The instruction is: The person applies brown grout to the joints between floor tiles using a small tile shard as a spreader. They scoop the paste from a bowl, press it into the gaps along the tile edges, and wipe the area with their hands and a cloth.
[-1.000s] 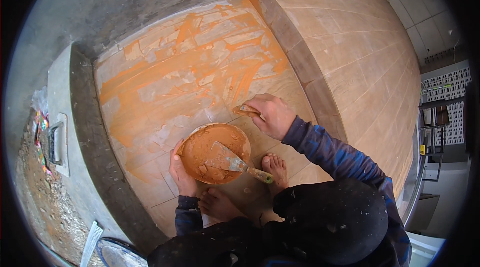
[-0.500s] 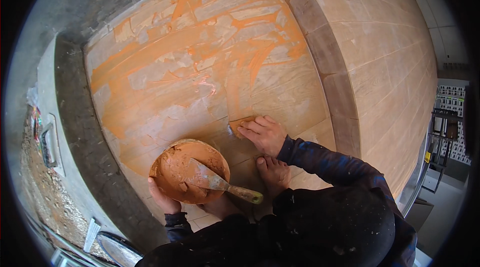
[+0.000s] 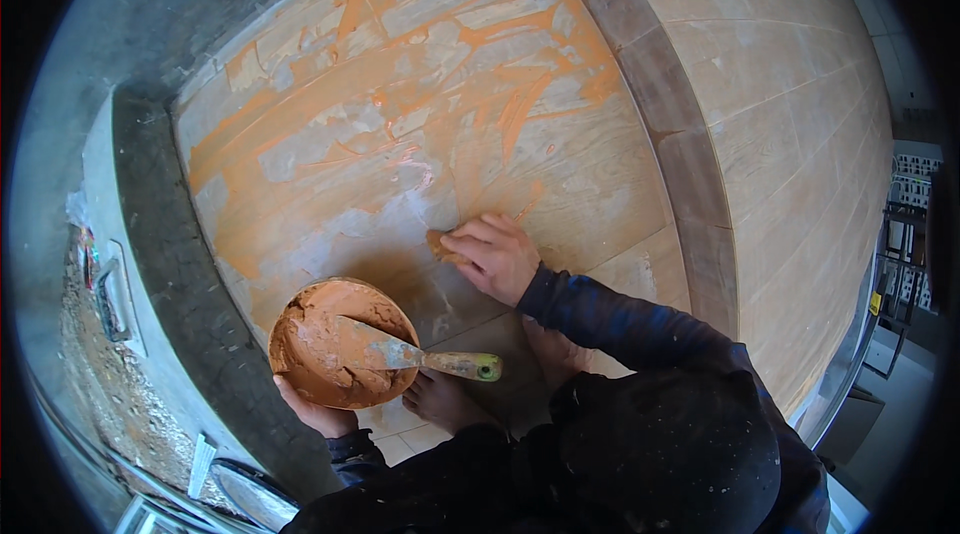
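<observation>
My left hand [image 3: 316, 410] grips the rim and side of a round tub [image 3: 275, 322] filled with thick orange grout [image 3: 345, 389]. A putty knife [image 3: 465, 365] rests in the tub, its blade lying on the paste and its worn green-tipped handle sticking out to the right. The fingers of my right hand [image 3: 495, 256] close on a small, flat, orange-smeared pad [image 3: 438, 246], whose exact kind I cannot make out, held against the tiled floor [image 3: 600, 184]. Streaks of orange grout [image 3: 290, 119] cover much of the tiles ahead.
A raised tiled ledge [image 3: 700, 174] borders the floor on the right. On the left runs a low grey concrete curb [image 3: 165, 224], with a metal handle [image 3: 108, 299] on its outer side. My bare feet [image 3: 445, 399] stand close behind the tub.
My right hand has slid left and slightly away from me with the pad. My left hand has shifted the tub a little to the left, the putty knife still in it.
</observation>
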The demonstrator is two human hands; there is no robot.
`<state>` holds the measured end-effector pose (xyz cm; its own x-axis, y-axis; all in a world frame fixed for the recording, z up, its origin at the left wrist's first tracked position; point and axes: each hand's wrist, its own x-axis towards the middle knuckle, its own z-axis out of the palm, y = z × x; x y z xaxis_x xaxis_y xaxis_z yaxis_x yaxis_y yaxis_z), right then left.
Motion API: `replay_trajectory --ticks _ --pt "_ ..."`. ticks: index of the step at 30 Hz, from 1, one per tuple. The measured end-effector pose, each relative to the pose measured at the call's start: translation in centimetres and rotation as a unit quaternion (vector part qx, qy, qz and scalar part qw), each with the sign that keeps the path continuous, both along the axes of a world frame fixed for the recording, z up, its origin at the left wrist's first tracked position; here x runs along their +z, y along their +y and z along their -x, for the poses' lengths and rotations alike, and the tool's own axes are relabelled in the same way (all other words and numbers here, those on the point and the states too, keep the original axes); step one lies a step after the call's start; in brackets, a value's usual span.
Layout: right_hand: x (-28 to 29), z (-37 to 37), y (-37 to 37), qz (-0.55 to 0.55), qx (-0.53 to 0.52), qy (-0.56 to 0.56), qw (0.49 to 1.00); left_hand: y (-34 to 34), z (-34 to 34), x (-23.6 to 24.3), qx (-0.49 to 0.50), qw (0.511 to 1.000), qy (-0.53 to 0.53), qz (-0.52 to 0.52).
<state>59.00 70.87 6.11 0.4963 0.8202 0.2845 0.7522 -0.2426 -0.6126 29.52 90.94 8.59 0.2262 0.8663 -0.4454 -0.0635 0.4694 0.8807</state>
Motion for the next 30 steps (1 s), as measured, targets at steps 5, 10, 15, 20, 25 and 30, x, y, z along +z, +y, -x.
replay_trajectory --ticks 5,10,15,20,25,30 --pt "-1.4 -11.6 3.1 0.009 -0.055 -0.134 0.989 0.1 -0.5 0.0 0.039 0.996 -0.033 0.070" --pt "-2.0 -3.5 -2.3 0.078 0.046 -0.167 0.982 0.0 0.4 -0.2 0.037 0.999 -0.007 0.023" --pt "0.6 -5.9 -2.0 0.099 0.031 -0.081 0.991 0.0 0.5 -0.7 0.012 1.000 -0.014 0.019" --pt "-2.7 -10.7 2.6 0.105 -0.042 -0.253 0.961 -0.1 -0.4 -0.6 0.016 1.000 -0.008 0.025" --pt "-1.4 -0.7 -4.8 0.105 0.082 -0.196 0.972 -0.1 -1.4 -0.1 0.018 0.999 -0.021 0.036" --pt "1.6 -3.9 -9.5 0.102 -0.125 -0.037 0.986 -0.2 -1.6 0.5 0.007 0.999 -0.003 0.049"
